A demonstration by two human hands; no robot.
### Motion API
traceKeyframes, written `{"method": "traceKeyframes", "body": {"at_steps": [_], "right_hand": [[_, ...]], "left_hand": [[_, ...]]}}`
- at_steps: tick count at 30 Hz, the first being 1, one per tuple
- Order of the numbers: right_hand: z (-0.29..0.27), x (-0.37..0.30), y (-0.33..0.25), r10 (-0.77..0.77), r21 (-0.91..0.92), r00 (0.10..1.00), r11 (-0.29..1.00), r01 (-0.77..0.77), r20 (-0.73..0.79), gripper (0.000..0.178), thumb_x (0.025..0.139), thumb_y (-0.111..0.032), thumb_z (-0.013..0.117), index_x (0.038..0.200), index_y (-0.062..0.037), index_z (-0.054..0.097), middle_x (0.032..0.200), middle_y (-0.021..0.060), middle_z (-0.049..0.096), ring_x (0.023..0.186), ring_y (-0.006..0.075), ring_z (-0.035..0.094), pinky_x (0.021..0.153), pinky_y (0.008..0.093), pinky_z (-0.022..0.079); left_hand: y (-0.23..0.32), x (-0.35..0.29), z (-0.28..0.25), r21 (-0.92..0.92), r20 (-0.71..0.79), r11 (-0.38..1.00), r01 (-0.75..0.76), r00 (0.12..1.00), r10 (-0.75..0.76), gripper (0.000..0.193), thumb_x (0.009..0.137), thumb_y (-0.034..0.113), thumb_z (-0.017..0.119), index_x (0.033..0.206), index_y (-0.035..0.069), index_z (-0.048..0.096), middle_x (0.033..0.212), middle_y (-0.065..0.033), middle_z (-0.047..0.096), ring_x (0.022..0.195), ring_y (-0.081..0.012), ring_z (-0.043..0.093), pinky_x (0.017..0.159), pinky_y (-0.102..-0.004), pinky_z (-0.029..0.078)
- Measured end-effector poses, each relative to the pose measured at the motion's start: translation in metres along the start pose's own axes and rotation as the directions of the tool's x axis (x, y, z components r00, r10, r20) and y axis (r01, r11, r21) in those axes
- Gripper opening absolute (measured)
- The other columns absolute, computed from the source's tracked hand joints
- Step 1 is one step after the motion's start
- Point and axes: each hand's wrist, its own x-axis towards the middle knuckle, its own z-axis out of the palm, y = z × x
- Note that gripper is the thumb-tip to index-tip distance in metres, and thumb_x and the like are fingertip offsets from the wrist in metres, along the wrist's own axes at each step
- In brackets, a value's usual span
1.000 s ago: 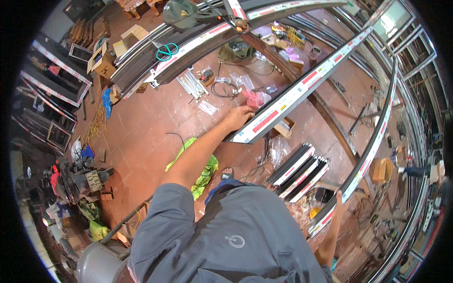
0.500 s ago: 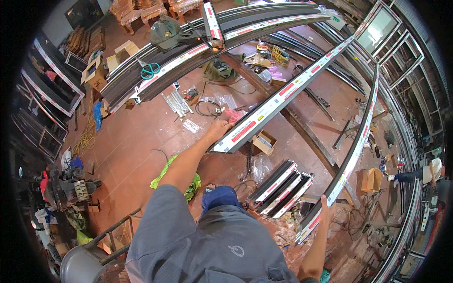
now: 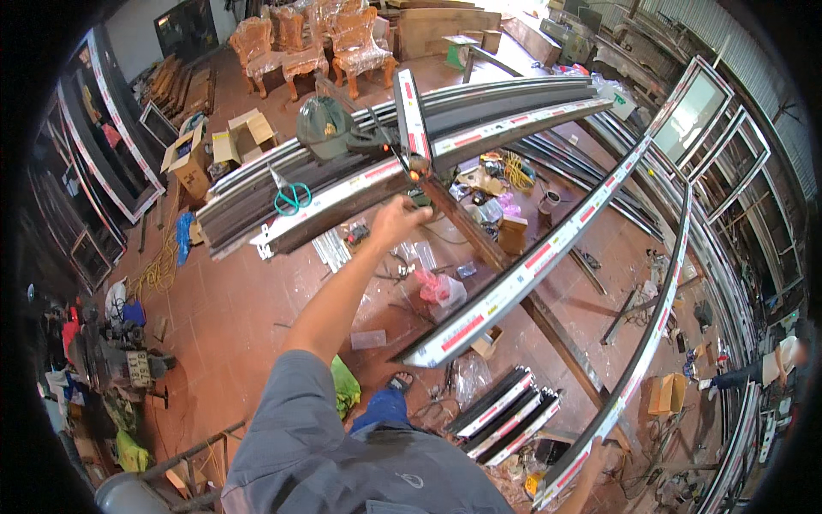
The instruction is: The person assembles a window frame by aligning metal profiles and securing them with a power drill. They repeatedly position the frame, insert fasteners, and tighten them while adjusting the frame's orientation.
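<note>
Right bar [image 3: 638,370]: long, white-faced, rising from lower centre toward upper right; near end in the right hand [image 3: 591,464], grip closed about its edge. Left bar [image 3: 531,267], similar, slanting across the brown beam [image 3: 467,225]; near that beam the left hand [image 3: 401,223], fingers part-curled, contents of grip indeterminable. Farther out: scissors [image 3: 294,199] and cap [image 3: 324,127] upon stacked bars [image 3: 368,176].

left hand [image 3: 401,221] near brown beam [image 3: 471,229] | right hand [image 3: 591,465] touching long profile [image 3: 618,401]
</note>
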Motion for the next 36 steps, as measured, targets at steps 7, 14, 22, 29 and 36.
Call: {"method": "traceKeyframes", "body": {"at_steps": [7, 14, 22, 29, 36], "right_hand": [[-0.010, -0.048, -0.011, 0.082, -0.304, 0.977, 0.942, -0.140, -0.196, 0.064, 0.104, -0.045, 0.061, 0.146, 0.0031, 0.052, 0.143, 0.0258, 0.060, 0.127, 0.0371, 0.060, 0.106, 0.0449, 0.047], [-0.057, -0.151, 0.019, 0.038, -0.608, 0.940, 0.754, -0.249, -0.338, 0.046, 0.106, -0.039, 0.060, 0.139, -0.0067, 0.063, 0.136, 0.0220, 0.066, 0.118, 0.0375, 0.065, 0.098, 0.0464, 0.051], [-0.109, -0.252, 0.155, 0.077, -0.627, 0.943, 0.729, -0.275, -0.324, 0.048, 0.108, -0.046, 0.054, 0.148, -0.0196, 0.059, 0.144, 0.0223, 0.062, 0.128, 0.0300, 0.062, 0.112, 0.0451, 0.047], [-0.065, -0.214, 0.089, 0.312, 0.010, 0.824, 0.937, -0.349, -0.474, 0.059, 0.100, -0.048, 0.066, 0.124, 0.0055, 0.068, 0.113, 0.0182, 0.072, 0.105, 0.0302, 0.068, 0.096, 0.0401, 0.051], [-0.061, -0.185, 0.093, 0.263, 0.353, 0.965, 0.904, -0.241, -0.015, 0.040, 0.104, -0.031, 0.062, 0.125, 0.0025, 0.069, 0.105, 0.0101, 0.073, 0.094, 0.0220, 0.069, 0.085, 0.0335, 0.053]], "left_hand": [[0.053, 0.202, -0.037, 0.248, -0.149, 0.950, 0.190, 0.976, -0.156, 0.088, 0.076, 0.062, 0.085, 0.132, 0.000, 0.059, 0.135, -0.0267, 0.062, 0.125, -0.0430, 0.062, 0.106, -0.0496, 0.051], [0.052, 0.291, 0.007, 0.404, -0.134, 0.833, 0.379, 0.925, -0.356, 0.125, 0.072, 0.065, 0.088, 0.157, -0.003, 0.028, 0.146, -0.0257, 0.058, 0.130, -0.0385, 0.061, 0.106, -0.0473, 0.052], [0.018, 0.360, 0.037, 0.269, -0.171, 0.930, 0.250, 0.963, -0.210, 0.082, 0.071, 0.036, 0.076, 0.139, -0.003, 0.054, 0.130, -0.0305, 0.067, 0.123, -0.0410, 0.066, 0.104, -0.0454, 0.051], [0.093, 0.283, 0.004, -0.014, 0.023, 0.994, -0.111, 0.994, 0.111, 0.087, 0.071, 0.026, 0.074, 0.148, -0.006, 0.051, 0.133, -0.0303, 0.065, 0.123, -0.0369, 0.065, 0.107, -0.0392, 0.046], [0.159, 0.064, 0.011, -0.428, 0.410, 0.902, -0.061, 0.876, 0.254, 0.094, 0.069, 0.006, 0.070, 0.157, -0.004, 0.041, 0.144, -0.0209, 0.059, 0.127, -0.0284, 0.060, 0.110, -0.0362, 0.046]]}}
